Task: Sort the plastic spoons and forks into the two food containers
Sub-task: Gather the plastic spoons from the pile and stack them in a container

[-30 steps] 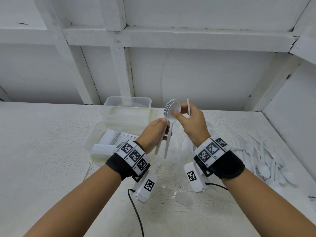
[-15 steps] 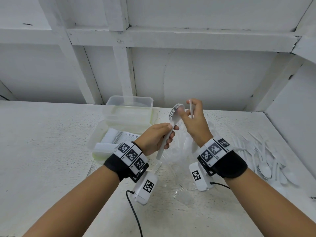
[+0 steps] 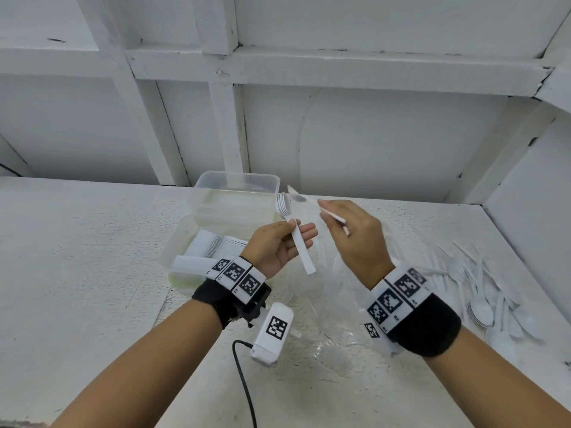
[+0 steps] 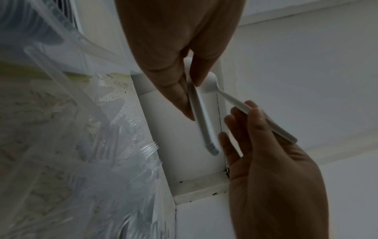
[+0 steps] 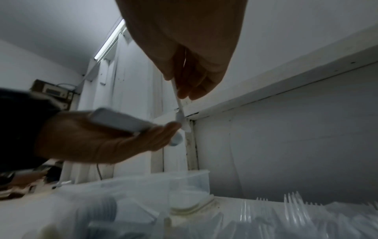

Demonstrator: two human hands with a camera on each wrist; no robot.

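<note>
My left hand (image 3: pixel 293 231) pinches a nested stack of white plastic spoons (image 3: pixel 295 239) by the handles, bowls up and tilted away; the stack (image 4: pixel 201 116) also shows in the left wrist view. Just to its right, my right hand (image 3: pixel 332 216) pinches a single white spoon (image 3: pixel 309 202) clear of the stack, its bowl pointing left. Two clear food containers stand behind my left hand. The near container (image 3: pixel 176 245) holds a row of stacked white cutlery. What lies inside the far container (image 3: pixel 238 183) cannot be made out.
A crumpled clear plastic bag (image 3: pixel 327 307) lies under both hands. Loose white spoons and forks (image 3: pixel 482 291) are piled at the table's right, near the side wall. White wooden panelling closes the back. A cable (image 3: pixel 244 381) hangs from my left wrist.
The hands have drawn apart. My right hand has pulled one spoon away from the stack to the right, and my left hand has turned palm-up with the stack tilted.
</note>
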